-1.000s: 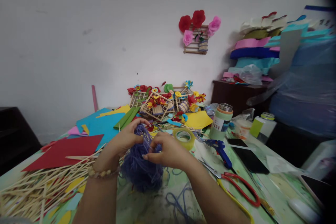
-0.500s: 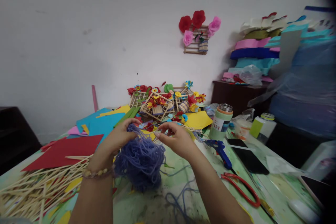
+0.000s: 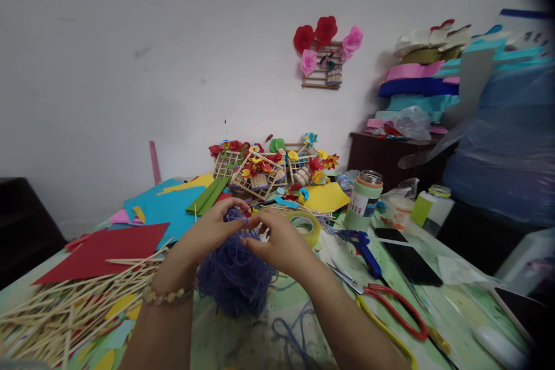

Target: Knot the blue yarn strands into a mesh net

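A loose tangle of purple-blue yarn (image 3: 236, 280) hangs just over the table in front of me. My left hand (image 3: 219, 224) is closed on its top, fingers curled round the strands. My right hand (image 3: 277, 240) reaches in from the right, thumb and fingers pinched at the upper strands, close to the left fingertips. Exactly which strands the right fingers hold is hard to see. A free tail of the yarn lies in loops on the table below, left of my right forearm.
Thin wooden sticks (image 3: 65, 315) and red paper (image 3: 104, 254) lie left. Flower-trimmed stick frames (image 3: 260, 176) stand at the back. To the right are a tape roll (image 3: 310, 234), red-and-yellow-handled scissors (image 3: 399, 306), a blue glue gun (image 3: 366, 254), a jar (image 3: 364, 202) and a black phone (image 3: 410, 257).
My right hand has moved left, from apart to the top of the yarn, beside my left fingers. The tape roll and scissor blades now show from behind my right arm.
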A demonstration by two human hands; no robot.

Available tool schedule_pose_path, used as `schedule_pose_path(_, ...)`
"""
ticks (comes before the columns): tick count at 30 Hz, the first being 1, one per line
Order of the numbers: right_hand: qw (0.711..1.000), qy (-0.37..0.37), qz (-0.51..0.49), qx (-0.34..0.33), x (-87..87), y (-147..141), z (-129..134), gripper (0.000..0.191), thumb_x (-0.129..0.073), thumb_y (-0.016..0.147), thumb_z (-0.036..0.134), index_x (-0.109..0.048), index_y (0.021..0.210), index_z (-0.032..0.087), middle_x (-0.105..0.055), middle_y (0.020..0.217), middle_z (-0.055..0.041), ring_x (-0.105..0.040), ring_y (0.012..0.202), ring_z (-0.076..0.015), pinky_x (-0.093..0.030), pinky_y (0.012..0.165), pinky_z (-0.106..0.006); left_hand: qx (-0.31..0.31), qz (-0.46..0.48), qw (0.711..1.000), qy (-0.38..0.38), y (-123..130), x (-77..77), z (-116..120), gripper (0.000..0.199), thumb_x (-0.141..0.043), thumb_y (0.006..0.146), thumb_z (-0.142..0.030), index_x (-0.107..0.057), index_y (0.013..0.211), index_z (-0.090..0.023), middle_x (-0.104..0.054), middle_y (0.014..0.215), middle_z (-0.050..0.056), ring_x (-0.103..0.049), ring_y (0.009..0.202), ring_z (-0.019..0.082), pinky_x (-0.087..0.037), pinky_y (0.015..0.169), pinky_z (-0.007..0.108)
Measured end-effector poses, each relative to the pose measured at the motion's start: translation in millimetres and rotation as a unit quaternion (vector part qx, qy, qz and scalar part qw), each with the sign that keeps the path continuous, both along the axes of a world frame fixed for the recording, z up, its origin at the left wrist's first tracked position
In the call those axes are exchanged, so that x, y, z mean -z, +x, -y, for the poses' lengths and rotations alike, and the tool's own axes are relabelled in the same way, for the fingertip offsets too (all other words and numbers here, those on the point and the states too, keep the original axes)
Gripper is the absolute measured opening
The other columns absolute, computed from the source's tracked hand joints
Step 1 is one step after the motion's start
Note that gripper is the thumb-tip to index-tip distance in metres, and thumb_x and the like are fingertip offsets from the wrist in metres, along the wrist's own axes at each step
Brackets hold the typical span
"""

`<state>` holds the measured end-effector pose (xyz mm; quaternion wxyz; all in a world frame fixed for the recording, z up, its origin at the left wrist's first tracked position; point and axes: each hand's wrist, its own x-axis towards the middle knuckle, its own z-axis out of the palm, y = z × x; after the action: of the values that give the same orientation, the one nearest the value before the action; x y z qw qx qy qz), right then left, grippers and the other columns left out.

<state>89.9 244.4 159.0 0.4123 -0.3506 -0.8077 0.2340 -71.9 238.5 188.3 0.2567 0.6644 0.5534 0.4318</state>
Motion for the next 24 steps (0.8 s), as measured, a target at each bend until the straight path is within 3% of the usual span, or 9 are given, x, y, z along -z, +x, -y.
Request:
schedule_pose_path(4,1.0,-0.002,-0.002,0.022,1.7,-1.2,-4.2,0.015,-0.067,0.07,0.02,-0.06,0.083,0.018,-0.058,0.084,-0.0015,-0.052,0.074,-0.0121,-0.039,0.066,-0.025,0.029,-0.007,0.999,-0.019,0.3,-2.7,2.7,0.034,-0.06,0.063,-0.036,-0.061,0.092,-0.019,-0.064,0.099,0.005,-0.057,0.097,0.025,-0.044,0.083,0.033)
schedule_pose_path(8,1.0,0.001,-0.007,0.0,1.4,-1.1,-7.5,0.005,-0.06,0.074,0.018,-0.063,0.077,0.017,-0.059,0.079,-0.0016,-0.051,0.072,-0.0123,-0.038,0.065,-0.025,0.032,-0.013,0.999,-0.011,0.5,-2.2,2.0,0.038,-0.059,0.069,-0.047,-0.061,0.094,-0.018,-0.065,0.098,0.005,-0.057,0.095,0.024,-0.044,0.08,0.031)
schedule_pose_path(12,0.987,-0.119,-0.092,-0.057,-6.3,6.1,-7.1,0.014,-0.059,0.074,0.028,-0.062,0.066,0.017,-0.058,0.07,-0.0008,-0.05,0.066,-0.0117,-0.037,0.061,-0.024,-0.046,-0.028,0.998,0.044,-6.7,2.2,-7.2,0.04,-0.059,0.07,-0.053,-0.063,0.088,-0.017,-0.065,0.091,0.005,-0.058,0.087,0.022,-0.043,0.073,0.028)
schedule_pose_path(14,0.956,-0.193,-0.191,-0.112,-14.3,15.1,-5.4,0.015,-0.061,0.071,0.031,-0.061,0.064,0.018,-0.059,0.07,-0.001,-0.052,0.068,-0.0125,-0.039,0.064,-0.025,-0.096,-0.037,0.993,0.051,-17.2,6.3,-15.4,0.044,-0.063,0.065,-0.055,-0.063,0.087,-0.017,-0.064,0.085,0.004,-0.057,0.077,0.02,-0.042,0.065,0.026)
schedule_pose_path(17,0.881,-0.25,-0.362,-0.175,-29.1,36.1,-2.6,0.013,-0.062,0.065,0.029,-0.06,0.059,0.018,-0.061,0.074,-0.0025,-0.054,0.075,-0.0153,-0.042,0.071,-0.027,-0.174,-0.005,0.984,0.031,-43.8,15.3,-29.2,0.05,-0.067,0.06,-0.056,-0.062,0.09,-0.016,-0.061,0.074,0.001,-0.054,0.064,0.017,-0.039,0.056,0.024)
schedule_pose_path(22,0.773,-0.229,-0.527,-0.269,-46.6,88.0,2.4,0.018,-0.061,0.065,0.023,-0.051,0.051,0.019,-0.055,0.066,-0.0007,-0.053,0.072,-0.0146,-0.045,0.073,-0.031,-0.389,-0.031,0.921,0.017,-109.5,37.5,-36.1,0.035,-0.062,0.069,-0.048,-0.062,0.085,-0.016,-0.053,0.061,-0.001,-0.051,0.06,0.017,-0.035,0.053,0.024)
schedule_pose_path(24,0.715,-0.188,-0.586,-0.333,-48.4,111.6,6.3,0.02,-0.059,0.067,0.022,-0.047,0.052,0.019,-0.054,0.063,0.0001,-0.052,0.069,-0.0147,-0.045,0.073,-0.035,-0.437,-0.039,0.898,0.026,-136.0,48.2,-29.6,0.033,-0.06,0.071,-0.045,-0.061,0.086,-0.015,-0.05,0.058,-0.002,-0.049,0.058,0.017,-0.034,0.052,0.024)
